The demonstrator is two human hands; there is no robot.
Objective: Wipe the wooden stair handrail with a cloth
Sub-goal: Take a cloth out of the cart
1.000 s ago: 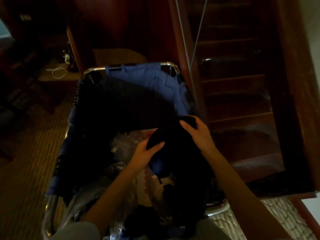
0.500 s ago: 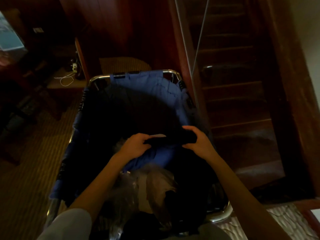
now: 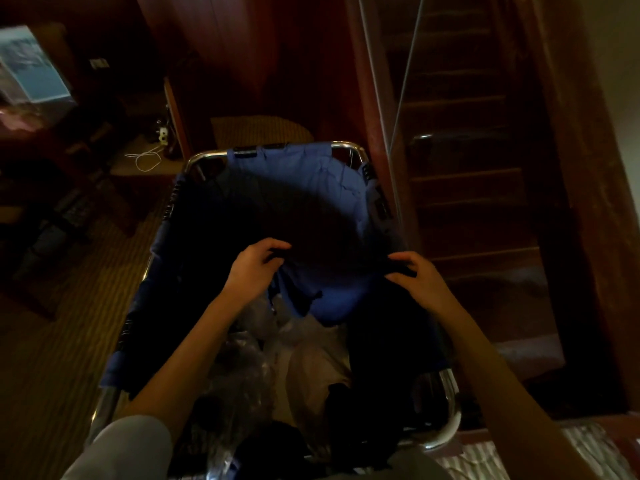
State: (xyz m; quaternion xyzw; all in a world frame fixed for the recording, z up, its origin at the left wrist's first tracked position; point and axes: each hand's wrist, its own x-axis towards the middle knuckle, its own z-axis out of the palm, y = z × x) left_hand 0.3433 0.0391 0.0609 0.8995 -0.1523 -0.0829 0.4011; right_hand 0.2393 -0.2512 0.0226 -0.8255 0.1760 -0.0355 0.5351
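Observation:
A dark blue cloth [image 3: 332,289] hangs spread between my two hands above a laundry cart. My left hand [image 3: 254,268] pinches its left upper corner, fingers curled round the fabric. At the right upper corner, my right hand [image 3: 420,280] grips the cloth the same way. The cloth sags in the middle, over the cart's contents. The wooden stair rail post [image 3: 375,126] rises just right of the cart, beside the dark wooden stairs [image 3: 478,209] that run down to the right.
The chrome-framed cart [image 3: 346,147] with a blue fabric liner holds crumpled clear plastic bags [image 3: 277,348] and dark cloth. Striped carpet [image 3: 52,341] lies left. A low table with a white cable [image 3: 147,161] stands at the back left. A pale mat [image 3: 554,455] lies at the bottom right.
My hands have drawn apart, stretching the bunched cloth out wide between them. The view has shifted slightly down the cart.

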